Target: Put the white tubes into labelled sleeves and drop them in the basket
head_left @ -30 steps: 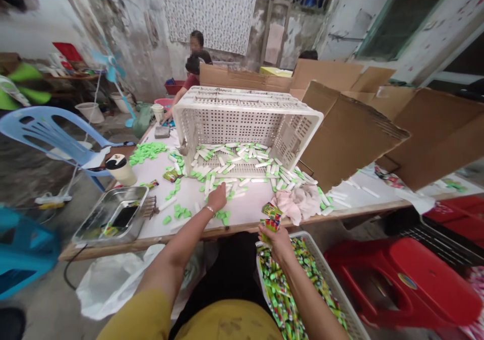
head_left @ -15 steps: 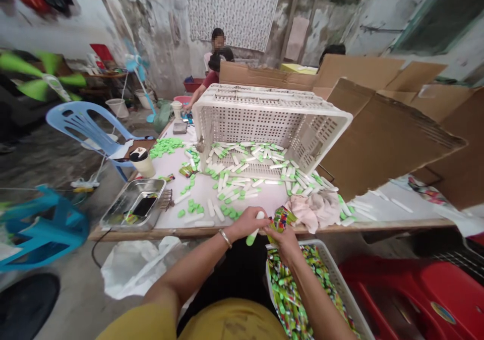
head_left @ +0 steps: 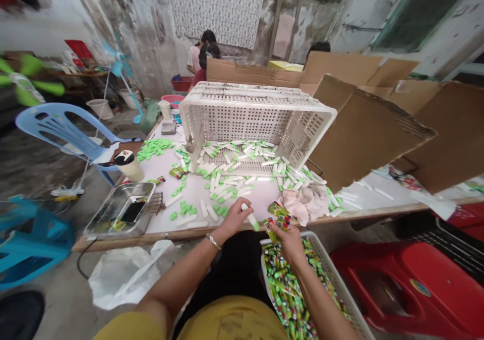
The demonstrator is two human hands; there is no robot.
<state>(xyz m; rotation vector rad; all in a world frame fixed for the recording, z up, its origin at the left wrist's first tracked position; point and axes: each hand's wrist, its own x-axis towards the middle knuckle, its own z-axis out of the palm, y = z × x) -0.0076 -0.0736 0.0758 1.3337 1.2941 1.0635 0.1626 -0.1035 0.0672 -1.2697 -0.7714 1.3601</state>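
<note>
Just over the table's front edge, my left hand [head_left: 233, 220] grips a white tube with a green end [head_left: 251, 219], its green end pointing down to the right. My right hand [head_left: 290, 243] is closed on several printed wrappers [head_left: 280, 217] in green, yellow and red, fanned out toward the table. The two hands are apart. Below my right forearm stands a white bin [head_left: 321, 251] full of tubes in the same bright print. More white-and-green tubes [head_left: 230, 191] lie loose on the table ahead, with small green caps [head_left: 185, 209] to the left.
A white plastic crate [head_left: 242, 92] lies on its side on the table, tubes spilling out. A pink cloth [head_left: 308, 204] and cardboard sheets [head_left: 351, 133] are at the right, a metal tray [head_left: 100, 219] and cup [head_left: 129, 166] at the left. A red stool [head_left: 401, 279] stands right. People sit behind.
My hands have drawn apart; the left one moved left with the tube, whose green end now points down right instead of down left. The wrappers are fanned wider. The view has shifted right.
</note>
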